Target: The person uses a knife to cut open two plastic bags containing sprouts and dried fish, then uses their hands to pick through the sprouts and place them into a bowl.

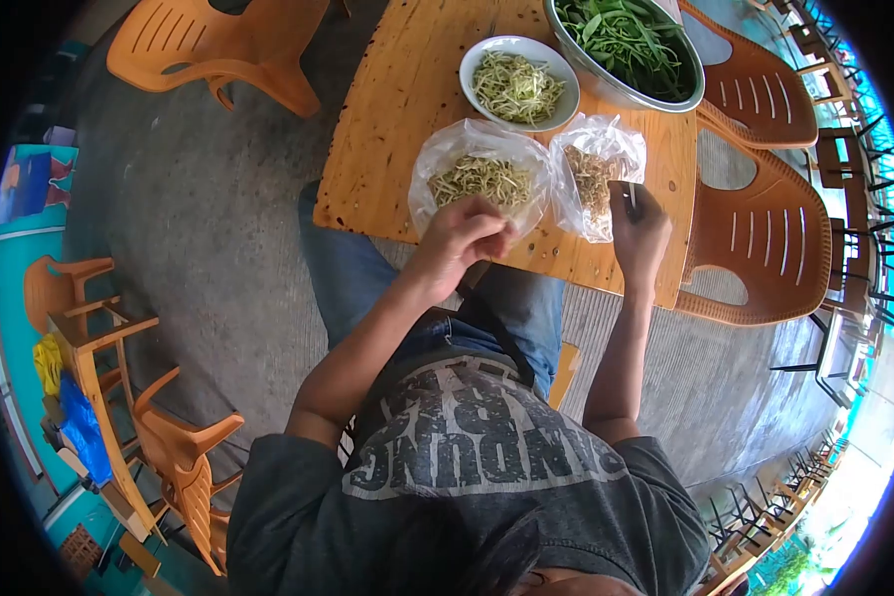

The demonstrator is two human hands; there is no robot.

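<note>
My left hand (pixel 466 241) is curled with its fingertips drawn together, at the near edge of a clear plastic bag of bean sprouts (pixel 479 182). Anything it pinches is too small to make out. My right hand (pixel 641 230) is bent, its shadowed fingers closed beside a second clear bag holding brownish, thread-like scraps (pixel 592 181). What those fingers hold, if anything, cannot be seen. Just behind the sprout bag stands a white bowl (pixel 470 87) with paler bean sprouts (pixel 518 86) heaped in it.
A large metal basin (pixel 693 91) of green leafy stems (pixel 620 45) stands at the table's far right. Under everything is the wooden table (pixel 367 149), its near edge over my lap. Orange plastic chairs (pixel 779 223) line the right side; another chair (pixel 258 50) is at the far left.
</note>
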